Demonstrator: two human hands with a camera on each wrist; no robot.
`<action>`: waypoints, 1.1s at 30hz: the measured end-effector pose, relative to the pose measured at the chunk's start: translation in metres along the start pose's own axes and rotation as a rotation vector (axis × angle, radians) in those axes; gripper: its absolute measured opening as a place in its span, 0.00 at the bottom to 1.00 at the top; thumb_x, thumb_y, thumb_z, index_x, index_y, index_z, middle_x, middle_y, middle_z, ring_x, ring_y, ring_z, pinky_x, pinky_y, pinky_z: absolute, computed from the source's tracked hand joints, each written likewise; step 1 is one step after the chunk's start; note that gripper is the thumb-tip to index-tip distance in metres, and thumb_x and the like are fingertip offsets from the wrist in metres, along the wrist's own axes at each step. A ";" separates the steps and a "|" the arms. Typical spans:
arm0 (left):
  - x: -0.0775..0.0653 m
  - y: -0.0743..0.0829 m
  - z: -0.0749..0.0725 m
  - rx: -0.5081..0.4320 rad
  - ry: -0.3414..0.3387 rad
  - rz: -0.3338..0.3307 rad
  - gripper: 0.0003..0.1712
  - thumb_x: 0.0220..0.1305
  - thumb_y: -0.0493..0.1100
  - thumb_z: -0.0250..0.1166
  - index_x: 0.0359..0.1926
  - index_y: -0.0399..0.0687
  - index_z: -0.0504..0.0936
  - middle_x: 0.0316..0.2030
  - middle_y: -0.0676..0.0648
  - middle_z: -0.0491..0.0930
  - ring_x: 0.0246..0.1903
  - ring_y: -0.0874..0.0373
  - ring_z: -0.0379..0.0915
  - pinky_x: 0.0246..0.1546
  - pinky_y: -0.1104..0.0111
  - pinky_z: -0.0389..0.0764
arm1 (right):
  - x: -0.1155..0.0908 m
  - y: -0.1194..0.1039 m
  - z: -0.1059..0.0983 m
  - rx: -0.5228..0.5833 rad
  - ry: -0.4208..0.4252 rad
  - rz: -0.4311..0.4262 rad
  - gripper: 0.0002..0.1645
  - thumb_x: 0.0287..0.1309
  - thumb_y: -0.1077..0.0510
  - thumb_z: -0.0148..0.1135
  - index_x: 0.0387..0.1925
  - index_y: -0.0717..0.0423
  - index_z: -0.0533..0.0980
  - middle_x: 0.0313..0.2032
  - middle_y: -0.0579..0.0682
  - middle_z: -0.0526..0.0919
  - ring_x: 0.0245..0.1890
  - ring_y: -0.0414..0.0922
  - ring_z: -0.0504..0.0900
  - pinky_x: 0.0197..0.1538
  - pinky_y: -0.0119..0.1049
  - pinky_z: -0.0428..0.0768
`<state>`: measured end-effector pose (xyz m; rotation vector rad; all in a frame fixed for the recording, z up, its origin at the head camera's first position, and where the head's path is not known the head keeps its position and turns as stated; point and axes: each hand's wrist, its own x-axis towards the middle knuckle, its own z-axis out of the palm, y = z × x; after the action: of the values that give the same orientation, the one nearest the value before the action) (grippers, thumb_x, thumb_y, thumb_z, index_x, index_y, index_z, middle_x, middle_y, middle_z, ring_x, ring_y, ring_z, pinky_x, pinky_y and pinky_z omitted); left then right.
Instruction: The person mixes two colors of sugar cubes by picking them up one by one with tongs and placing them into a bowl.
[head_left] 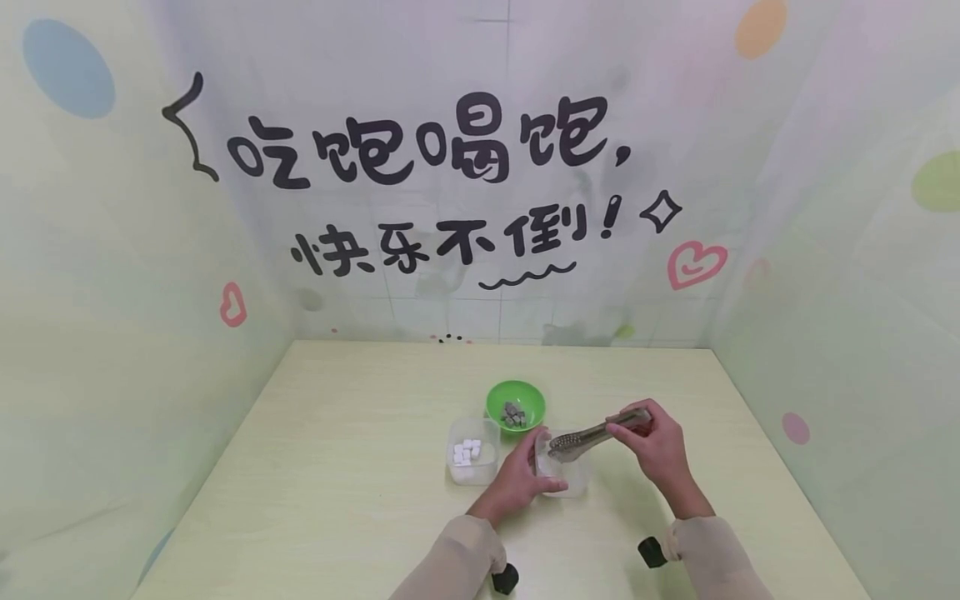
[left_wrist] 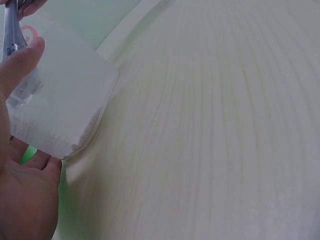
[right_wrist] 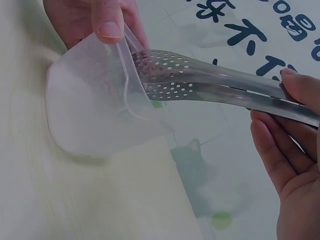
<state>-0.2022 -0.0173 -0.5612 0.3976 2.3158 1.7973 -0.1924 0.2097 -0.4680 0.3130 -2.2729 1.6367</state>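
Observation:
In the head view my left hand (head_left: 517,482) grips a clear plastic container (head_left: 573,482), its thumb on the near side. The right wrist view has this container (right_wrist: 82,115) tilted, with the left thumb over its rim. My right hand (head_left: 660,446) holds metal tongs (head_left: 592,436) between thumb and fingers. The perforated ends of the tongs (right_wrist: 172,67) reach into the container's mouth, arms close together. I cannot tell whether anything is between their tips. In the left wrist view the left hand (left_wrist: 27,200) supports the container (left_wrist: 70,90) from below and behind.
A green bowl (head_left: 534,398) with several grey-brown cubes (head_left: 513,413) stands just behind the left hand. Left of the hand is a second clear container (head_left: 472,475) with several white cubes (head_left: 465,452). Pale table (head_left: 337,467) surrounds them, with printed curtains (head_left: 480,317) at the back and sides.

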 end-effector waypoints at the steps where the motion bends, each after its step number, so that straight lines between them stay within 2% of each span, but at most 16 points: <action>1: 0.000 0.000 0.000 0.003 -0.001 0.002 0.57 0.46 0.44 0.78 0.74 0.44 0.55 0.70 0.43 0.61 0.68 0.47 0.58 0.68 0.57 0.58 | 0.001 0.000 0.000 0.011 0.008 0.000 0.15 0.50 0.70 0.71 0.38 0.68 0.74 0.34 0.63 0.85 0.29 0.36 0.83 0.33 0.27 0.81; 5: 0.000 0.001 0.000 0.014 -0.001 0.005 0.57 0.46 0.45 0.78 0.74 0.44 0.56 0.70 0.42 0.61 0.68 0.46 0.57 0.68 0.56 0.58 | 0.001 -0.020 0.000 0.048 0.039 -0.017 0.14 0.49 0.75 0.69 0.37 0.74 0.73 0.34 0.69 0.83 0.28 0.34 0.82 0.32 0.26 0.81; 8: -0.001 0.001 -0.001 0.018 0.000 -0.002 0.57 0.47 0.46 0.78 0.74 0.46 0.56 0.70 0.42 0.61 0.68 0.46 0.56 0.68 0.55 0.57 | 0.003 -0.026 0.001 0.063 0.067 -0.010 0.15 0.48 0.75 0.69 0.36 0.74 0.72 0.34 0.69 0.83 0.28 0.33 0.82 0.32 0.25 0.80; 16: -0.001 0.001 -0.001 0.002 -0.001 -0.019 0.58 0.48 0.46 0.78 0.75 0.51 0.53 0.71 0.43 0.58 0.69 0.47 0.55 0.68 0.57 0.58 | 0.011 -0.034 0.005 0.062 0.093 -0.024 0.15 0.49 0.74 0.69 0.37 0.74 0.72 0.35 0.70 0.83 0.29 0.33 0.81 0.33 0.25 0.81; 22: -0.001 0.000 -0.001 -0.004 0.002 -0.003 0.55 0.47 0.46 0.78 0.73 0.54 0.57 0.69 0.44 0.63 0.68 0.47 0.57 0.68 0.56 0.58 | 0.017 -0.039 0.009 0.070 0.110 -0.033 0.15 0.50 0.74 0.69 0.38 0.74 0.73 0.35 0.69 0.83 0.29 0.32 0.81 0.33 0.25 0.81; 29: -0.001 0.000 -0.001 0.001 0.006 -0.004 0.55 0.47 0.46 0.78 0.73 0.50 0.58 0.69 0.43 0.63 0.68 0.46 0.57 0.68 0.56 0.59 | 0.024 -0.039 0.014 0.147 0.119 -0.059 0.15 0.49 0.76 0.68 0.38 0.76 0.72 0.36 0.73 0.82 0.31 0.33 0.83 0.35 0.25 0.81; 33: -0.001 -0.001 -0.001 -0.004 -0.002 -0.004 0.55 0.48 0.46 0.78 0.73 0.47 0.57 0.70 0.43 0.62 0.68 0.46 0.57 0.68 0.56 0.59 | 0.027 -0.038 0.017 0.159 0.136 -0.067 0.15 0.48 0.76 0.69 0.37 0.76 0.72 0.35 0.72 0.82 0.31 0.34 0.84 0.34 0.25 0.81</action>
<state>-0.2021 -0.0190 -0.5614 0.3940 2.3097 1.7991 -0.2061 0.1816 -0.4297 0.3020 -2.0176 1.7520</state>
